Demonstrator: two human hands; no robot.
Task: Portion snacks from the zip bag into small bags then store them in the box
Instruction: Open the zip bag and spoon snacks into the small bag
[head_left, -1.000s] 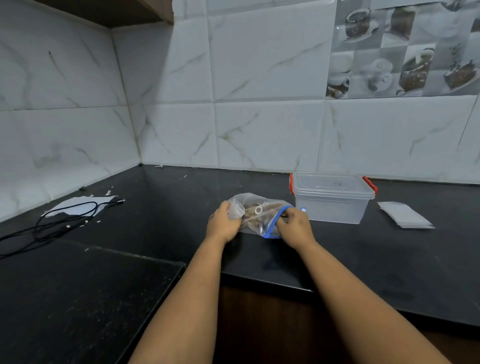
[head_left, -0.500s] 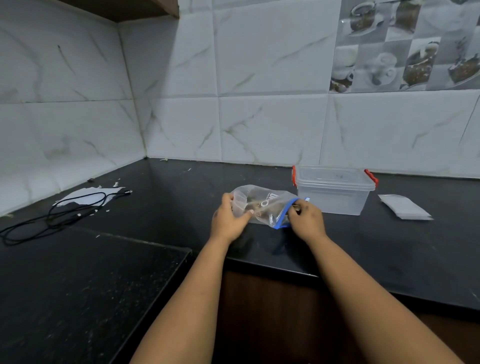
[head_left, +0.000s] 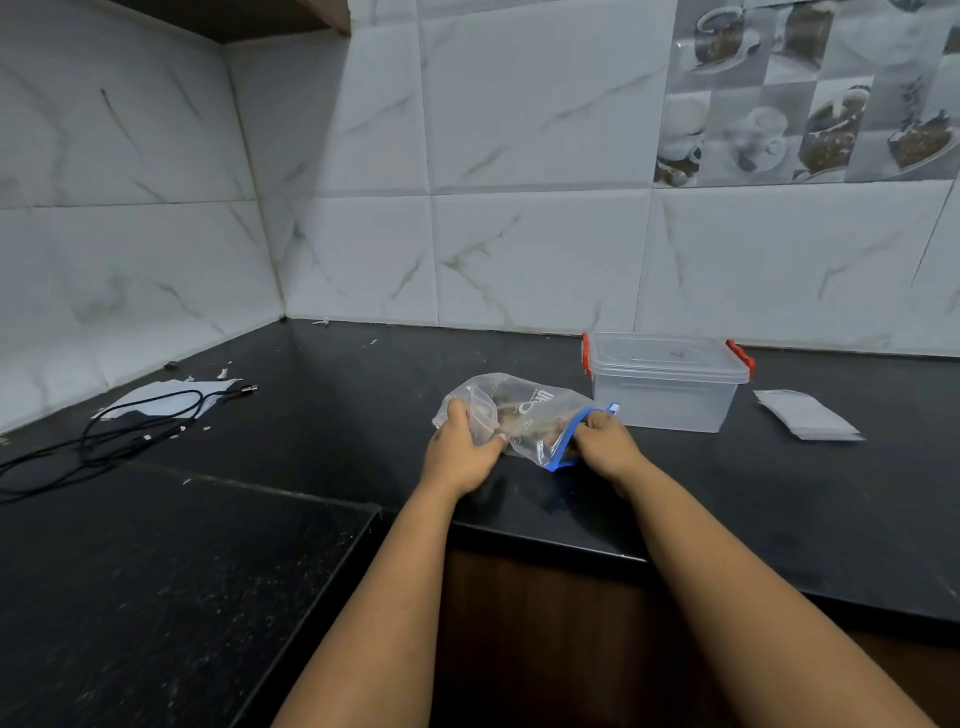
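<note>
Presently the black counter (head_left: 363, 415) lies open at 9 o'clock of the hands; its front edge runs just beneath the wrists. Zip bag (head_left: 524, 415) sits between both hands: left hand (head_left: 460, 452) grips its closed end, right hand (head_left: 605, 444) pinches the blue zip. Clear plastic, brown snacks inside. Lidded box (head_left: 665, 384) at 2 o'clock.

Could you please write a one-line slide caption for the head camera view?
Both hands, left hand and right hand, grip the zip bag on the black counter beside the lidded box.
</note>
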